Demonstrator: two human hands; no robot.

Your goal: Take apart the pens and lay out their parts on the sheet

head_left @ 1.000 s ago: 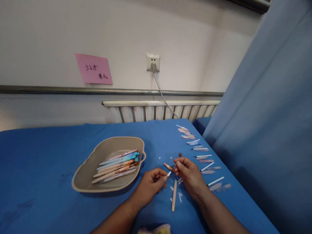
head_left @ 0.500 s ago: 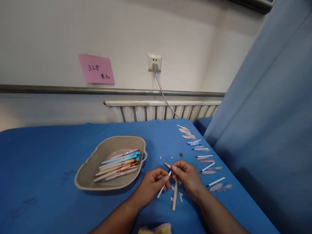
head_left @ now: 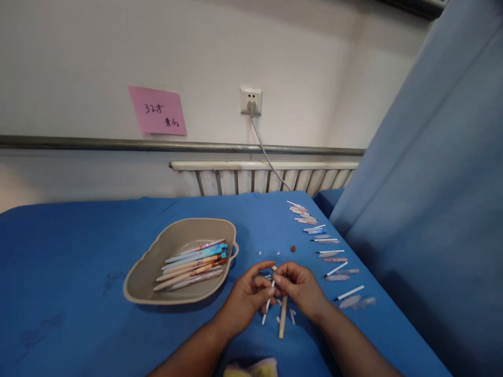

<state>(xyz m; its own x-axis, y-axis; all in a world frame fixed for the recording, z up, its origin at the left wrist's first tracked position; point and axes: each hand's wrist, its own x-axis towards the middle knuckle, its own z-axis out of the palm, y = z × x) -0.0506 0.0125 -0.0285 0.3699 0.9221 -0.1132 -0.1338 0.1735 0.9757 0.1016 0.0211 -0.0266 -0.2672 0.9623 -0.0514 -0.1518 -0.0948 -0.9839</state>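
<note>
My left hand (head_left: 250, 296) is closed on a thin white pen refill (head_left: 268, 306), which slants down toward me with a dark lower tip. Close beside it, my right hand (head_left: 302, 291) pinches a short peach pen barrel piece (head_left: 274, 268), mostly covered by the fingers of both hands. Beneath the hands a peach pen barrel (head_left: 283, 318) lies on the blue cloth, with small white pieces (head_left: 292, 315) around it. A little brown pen part (head_left: 293, 248) rests beyond my right hand.
A beige basket (head_left: 131, 293) holding several pens (head_left: 196, 263) stands to the left. Along the right edge of the blue-covered table (head_left: 78, 246) lie rows of taken-apart pens (head_left: 349, 302). A blue curtain (head_left: 432, 183) hangs at right. Something yellow (head_left: 251, 369) lies at the near edge.
Both hands have come closer together. The left fingers have moved up to the peach piece, and the white refill now hangs more steeply.
</note>
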